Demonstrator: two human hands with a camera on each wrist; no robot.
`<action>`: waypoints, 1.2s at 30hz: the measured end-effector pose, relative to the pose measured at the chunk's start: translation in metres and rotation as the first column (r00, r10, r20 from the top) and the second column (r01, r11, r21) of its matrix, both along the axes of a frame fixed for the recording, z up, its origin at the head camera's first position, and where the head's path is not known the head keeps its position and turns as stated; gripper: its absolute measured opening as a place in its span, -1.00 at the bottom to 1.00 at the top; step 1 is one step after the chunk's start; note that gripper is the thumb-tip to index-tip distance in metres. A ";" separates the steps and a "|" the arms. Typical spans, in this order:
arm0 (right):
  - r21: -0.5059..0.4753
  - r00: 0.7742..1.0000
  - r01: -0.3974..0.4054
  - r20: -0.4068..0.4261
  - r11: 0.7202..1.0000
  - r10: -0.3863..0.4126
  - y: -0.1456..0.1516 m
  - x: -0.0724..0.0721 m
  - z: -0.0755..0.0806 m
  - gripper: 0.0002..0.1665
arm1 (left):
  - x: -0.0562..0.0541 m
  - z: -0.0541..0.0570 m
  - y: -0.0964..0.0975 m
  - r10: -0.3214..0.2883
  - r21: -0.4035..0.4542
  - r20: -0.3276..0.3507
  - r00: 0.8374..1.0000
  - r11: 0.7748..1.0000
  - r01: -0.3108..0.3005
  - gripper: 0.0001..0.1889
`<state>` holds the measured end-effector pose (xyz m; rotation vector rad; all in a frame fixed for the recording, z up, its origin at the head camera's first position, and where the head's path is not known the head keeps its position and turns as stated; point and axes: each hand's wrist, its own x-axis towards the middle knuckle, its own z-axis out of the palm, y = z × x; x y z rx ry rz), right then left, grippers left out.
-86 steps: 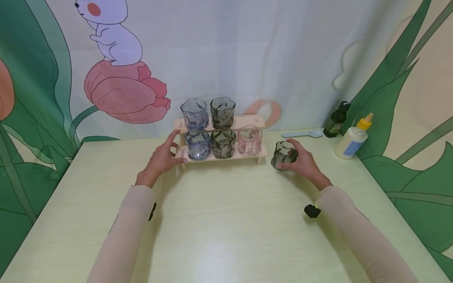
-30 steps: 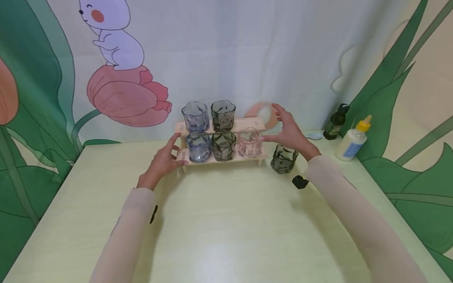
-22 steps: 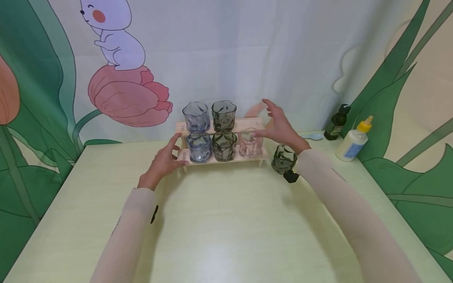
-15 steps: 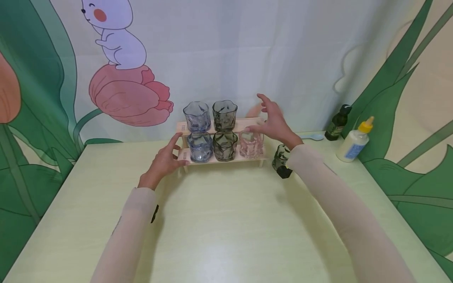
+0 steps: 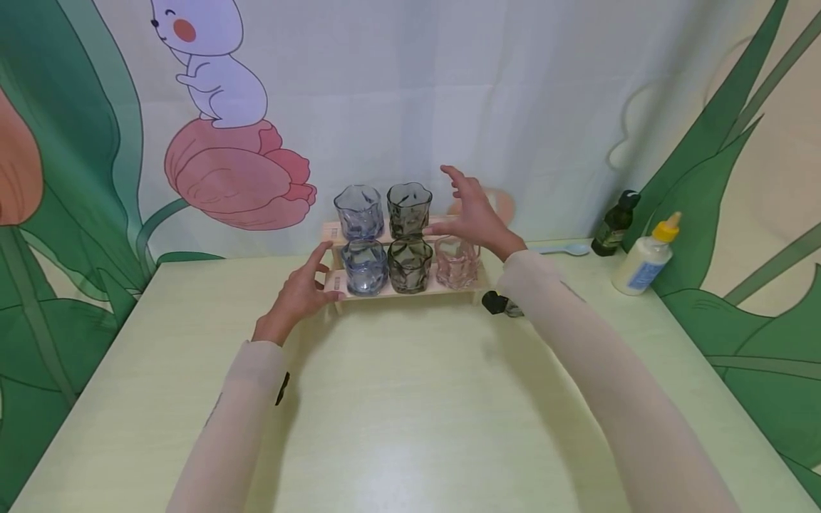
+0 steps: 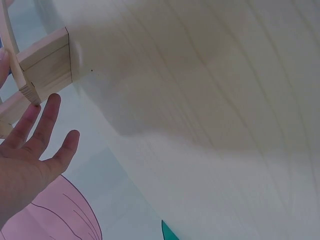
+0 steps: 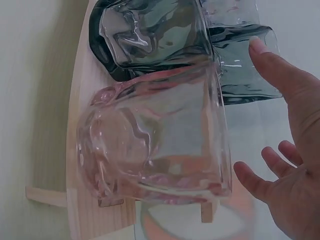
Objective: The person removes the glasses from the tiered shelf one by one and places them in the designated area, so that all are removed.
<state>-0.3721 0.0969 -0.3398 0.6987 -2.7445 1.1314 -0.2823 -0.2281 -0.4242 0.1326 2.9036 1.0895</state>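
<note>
A two-step wooden rack stands at the back of the table. On its upper step are a blue glass and a grey glass. The lower step carries another blue glass, a dark green-grey glass and a pink glass. My left hand holds the rack's left end, thumb in front; fingertips touch its wood in the left wrist view. My right hand, fingers spread and holding nothing, hovers above the pink glass, its thumb near the upper grey glass.
One more dark glass stands on the table right of the rack, mostly hidden by my right sleeve and wrist camera. Toward the back right are a light-blue spoon, a dark bottle and a white yellow-capped bottle. A printed curtain hangs behind.
My right hand has let go of the dark glass on the table and moved up and left, over the pink glass toward the upper grey one. The left hand stays at the rack.
</note>
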 end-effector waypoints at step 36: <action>0.118 0.995 -0.064 0.084 0.991 0.055 -0.056 -0.011 -0.002 0.18 | 0.002 -0.001 -0.002 -0.009 -0.002 -0.031 0.999 1.000 0.009 0.07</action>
